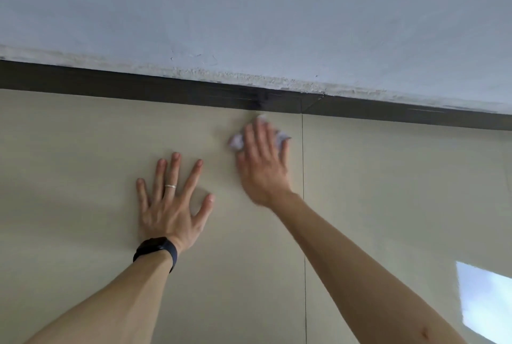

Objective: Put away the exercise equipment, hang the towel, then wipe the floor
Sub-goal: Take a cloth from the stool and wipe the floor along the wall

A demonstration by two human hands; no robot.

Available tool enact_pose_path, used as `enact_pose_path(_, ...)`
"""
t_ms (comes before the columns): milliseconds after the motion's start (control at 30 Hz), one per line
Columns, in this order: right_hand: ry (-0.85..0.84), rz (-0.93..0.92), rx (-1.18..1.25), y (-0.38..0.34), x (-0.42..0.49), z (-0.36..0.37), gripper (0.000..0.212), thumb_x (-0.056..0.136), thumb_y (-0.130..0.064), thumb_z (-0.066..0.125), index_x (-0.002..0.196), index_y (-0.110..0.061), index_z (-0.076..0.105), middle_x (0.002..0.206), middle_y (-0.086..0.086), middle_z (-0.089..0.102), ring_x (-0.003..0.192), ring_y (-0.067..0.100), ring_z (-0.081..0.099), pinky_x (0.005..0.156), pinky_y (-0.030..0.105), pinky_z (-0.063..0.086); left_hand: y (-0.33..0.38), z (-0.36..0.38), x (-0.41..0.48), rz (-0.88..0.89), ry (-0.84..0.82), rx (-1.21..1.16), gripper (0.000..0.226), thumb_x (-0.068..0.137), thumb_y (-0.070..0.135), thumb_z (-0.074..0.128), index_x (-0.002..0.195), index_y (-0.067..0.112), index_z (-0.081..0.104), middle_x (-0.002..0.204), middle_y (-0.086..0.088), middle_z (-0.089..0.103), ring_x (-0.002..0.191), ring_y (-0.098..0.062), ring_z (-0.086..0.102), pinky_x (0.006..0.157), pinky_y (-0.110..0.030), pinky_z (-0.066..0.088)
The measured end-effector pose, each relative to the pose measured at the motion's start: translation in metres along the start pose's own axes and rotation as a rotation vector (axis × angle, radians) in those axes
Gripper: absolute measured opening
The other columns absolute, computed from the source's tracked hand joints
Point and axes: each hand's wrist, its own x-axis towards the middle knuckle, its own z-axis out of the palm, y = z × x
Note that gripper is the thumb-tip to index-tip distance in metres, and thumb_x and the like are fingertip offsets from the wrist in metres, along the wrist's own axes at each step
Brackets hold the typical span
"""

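Forearms out, both hands on our beige floor
We had left hand splayed flat, gripping nothing; right hand pressed onto a crumpled white wipe near the dark baseboard

both forearms are bare, with no sleeves in view. the left hand wears a thin, pale metal ring on one of its middle fingers, a plain band with no stone showing. a dark watch with a dark strap wraps the left wrist, its flat face turned up. the right hand is blurred and shows no ring or band on its wrist.
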Motion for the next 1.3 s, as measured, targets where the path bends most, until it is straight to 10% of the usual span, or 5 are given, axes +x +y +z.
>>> enact_pose_path(133, 0.010, -0.363, -0.169, 0.066, -0.003, -0.010, 0.055, 0.105, -0.043, 0.030, 0.156, -0.022, 0.031, 0.164, 0.002, 0.025, 0.152, 0.020, 0.022, 0.121, 0.053, 0.020, 0.000, -0.002, 0.000, 0.009, 0.003, -0.015, 0.071, 0.089, 0.067, 0.026, 0.155, 0.045, 0.014, 0.167, 0.005, 0.000, 0.153, -0.024, 0.008, 0.118, -0.059, 0.008)
enact_pose_path(400, 0.246, 0.842, 0.174, 0.155, -0.028, -0.036, 0.058, 0.105, -0.044, 0.020, 0.160, -0.027, 0.012, 0.168, -0.001, 0.002, 0.154, 0.017, 0.001, 0.121, 0.057, 0.003, 0.002, 0.002, 0.002, -0.012, -0.022, 0.019, 0.072, 0.089, 0.068, 0.022, 0.155, 0.047, 0.003, 0.167, 0.006, -0.008, 0.153, -0.021, -0.003, 0.119, -0.058, 0.005)
enact_pose_path(667, -0.179, -0.374, -0.026, 0.000, -0.202, 0.031, 0.054, 0.106, -0.047, 0.033, 0.157, -0.034, 0.024, 0.167, -0.005, 0.011, 0.154, 0.015, 0.008, 0.120, 0.052, 0.019, 0.000, -0.002, -0.002, -0.003, -0.063, -0.007, 0.074, 0.087, 0.069, 0.023, 0.155, 0.047, 0.007, 0.167, 0.006, -0.008, 0.153, -0.020, -0.005, 0.120, -0.059, 0.002)
enact_pose_path(1000, -0.065, 0.642, 0.203, 0.125, -0.192, -0.017, 0.058, 0.106, -0.047, 0.019, 0.159, -0.034, -0.001, 0.167, -0.004, -0.013, 0.153, 0.014, -0.012, 0.123, 0.054, -0.001, 0.005, -0.003, 0.001, 0.028, -0.054, 0.000, 0.071, 0.092, 0.070, 0.025, 0.155, 0.047, 0.004, 0.167, 0.002, -0.009, 0.153, -0.021, -0.007, 0.120, -0.059, -0.002)
enact_pose_path(1300, -0.187, -0.422, -0.046, -0.003, -0.363, 0.076, 0.054, 0.105, -0.049, 0.034, 0.156, -0.037, 0.024, 0.167, -0.003, 0.013, 0.154, 0.018, 0.010, 0.120, 0.055, 0.022, 0.010, -0.002, -0.008, 0.043, -0.013, 0.055, 0.066, 0.097, 0.062, 0.021, 0.157, 0.038, 0.007, 0.167, -0.005, -0.002, 0.153, -0.025, -0.004, 0.119, -0.060, -0.003)
